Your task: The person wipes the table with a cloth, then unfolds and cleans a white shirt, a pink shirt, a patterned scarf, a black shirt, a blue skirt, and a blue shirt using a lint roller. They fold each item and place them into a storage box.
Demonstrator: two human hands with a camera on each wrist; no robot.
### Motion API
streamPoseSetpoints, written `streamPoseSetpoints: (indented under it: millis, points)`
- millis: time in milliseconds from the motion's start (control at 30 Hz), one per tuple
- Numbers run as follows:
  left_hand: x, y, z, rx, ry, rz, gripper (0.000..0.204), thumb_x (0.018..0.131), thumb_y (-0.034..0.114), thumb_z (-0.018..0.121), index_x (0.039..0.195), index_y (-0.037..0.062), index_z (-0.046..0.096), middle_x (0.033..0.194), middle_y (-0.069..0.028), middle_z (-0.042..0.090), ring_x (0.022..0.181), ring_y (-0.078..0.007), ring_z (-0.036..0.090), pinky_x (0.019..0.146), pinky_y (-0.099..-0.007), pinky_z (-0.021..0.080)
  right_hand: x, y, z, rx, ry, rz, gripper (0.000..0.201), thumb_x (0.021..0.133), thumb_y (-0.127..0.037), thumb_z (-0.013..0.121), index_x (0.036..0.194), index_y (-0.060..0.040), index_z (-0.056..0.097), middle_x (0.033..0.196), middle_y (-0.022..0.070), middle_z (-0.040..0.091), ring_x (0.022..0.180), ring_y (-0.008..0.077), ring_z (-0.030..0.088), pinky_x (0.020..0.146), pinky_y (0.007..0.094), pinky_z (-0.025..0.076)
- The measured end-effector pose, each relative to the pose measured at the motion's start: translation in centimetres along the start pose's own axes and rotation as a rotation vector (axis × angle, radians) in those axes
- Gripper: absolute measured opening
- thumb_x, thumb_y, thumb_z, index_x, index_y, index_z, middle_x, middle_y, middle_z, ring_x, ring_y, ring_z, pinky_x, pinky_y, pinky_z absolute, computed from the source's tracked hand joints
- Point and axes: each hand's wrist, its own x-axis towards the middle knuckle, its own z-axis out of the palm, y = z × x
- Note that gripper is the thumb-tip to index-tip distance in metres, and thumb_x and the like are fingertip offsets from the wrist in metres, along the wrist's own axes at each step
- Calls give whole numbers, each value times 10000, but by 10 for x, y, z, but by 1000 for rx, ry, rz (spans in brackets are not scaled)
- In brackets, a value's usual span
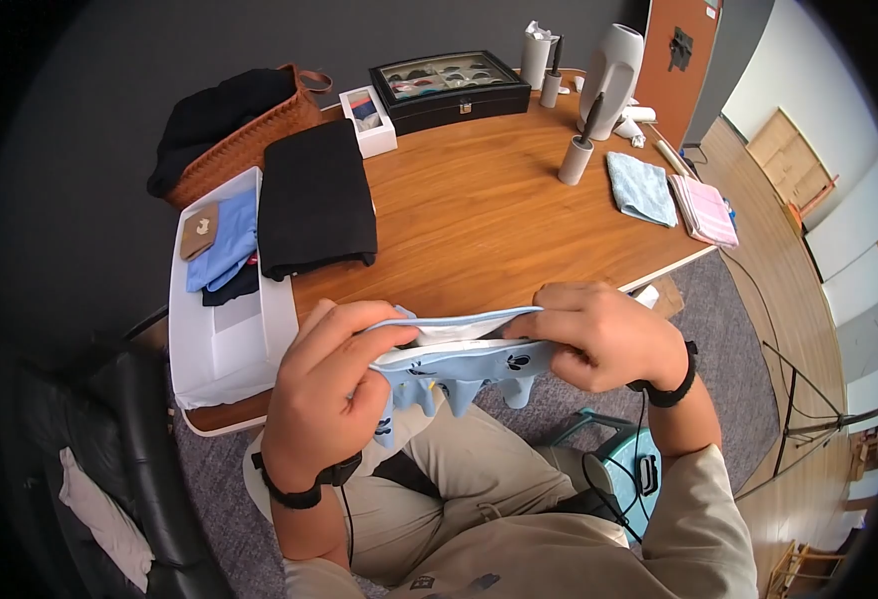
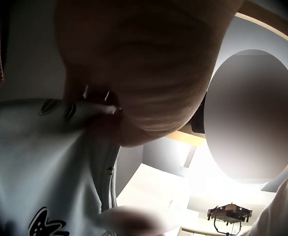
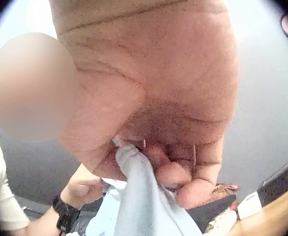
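A light blue printed garment with dark motifs and a white inside hangs between my two hands, above my lap. Its top edge is pulled wide, so the white inside shows. My left hand pinches one end of that edge; my right hand pinches the other. In the left wrist view the blue cloth drops from the thumb and fingers. The right wrist view has the fabric bunched between thumb and curled fingers. The garment's lower part falls in folds over the trousers.
On the wooden table lie a folded black cloth, a white box with folded clothes, and a black display case. Right stand a lint roller and folded towels. A woven basket sits at back left.
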Motion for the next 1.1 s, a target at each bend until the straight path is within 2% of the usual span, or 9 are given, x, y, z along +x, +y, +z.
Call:
streamPoseSetpoints:
  millis: [100,233,467,567,667,733,900,1033,1100]
  points:
    - [1,-11,0,-22,76,47,346,709,-155,569,965,-24,760,1012,-138,743,816,-274,606,650,-347,470,1,1,-4,14,93,-86,285,806,-151,801,1053,-29,726,829,142,613,776,351,646,674,452,524]
    - [-1,-21,1,-49,125,56,280,712,-148,564,891,-16,734,953,-141,734,794,-264,584,641,-333,449,3,1,-4,-125,155,-162,401,837,-341,907,898,-26,666,867,137,622,854,353,654,735,459,540]
    - [-3,-37,-9,-125,146,-27,209,738,-117,557,853,-4,690,925,-141,707,823,-258,582,664,-323,445,-6,17,-4,-21,268,-171,303,854,-176,910,854,-12,655,944,155,697,862,347,681,741,404,544]
    - [-3,-41,-7,-157,124,-76,179,772,-98,566,862,-7,691,939,-145,703,867,-256,588,717,-315,456,-12,20,-5,170,332,-21,265,876,-120,901,881,-9,661,945,141,709,864,284,701,760,358,539]
    - [-2,-42,-4,-153,118,-73,147,839,-78,585,907,-14,699,969,-141,707,913,-244,596,792,-309,470,-13,32,11,592,478,111,233,941,-65,866,1031,-27,655,1008,27,687,953,100,673,802,277,534]
    - [-4,-44,0,-146,109,-75,133,886,-68,595,944,-19,704,994,-133,713,938,-229,600,836,-305,477,-13,31,12,723,526,172,238,950,-51,853,1061,-37,643,1033,18,687,962,85,672,818,255,540]
    - [0,-33,16,-739,336,-460,182,1031,-43,564,1113,-36,726,1099,-54,711,981,-102,596,900,-257,478,1,33,17,1173,671,209,264,999,10,769,1179,-47,584,1050,36,729,951,75,714,835,227,589]
    - [-6,-44,17,-618,254,-385,215,1038,-55,555,1145,-45,740,1085,-50,703,961,-78,599,868,-234,473,14,37,26,1025,780,332,318,1015,27,740,1257,-27,542,1038,56,746,903,90,731,774,210,591]
    - [-9,-49,13,-417,87,-380,233,1058,-42,547,1177,-45,748,1074,-46,700,952,-77,608,848,-235,481,18,31,33,937,789,353,347,1012,28,744,1277,-23,527,1033,46,719,918,82,710,781,207,574]
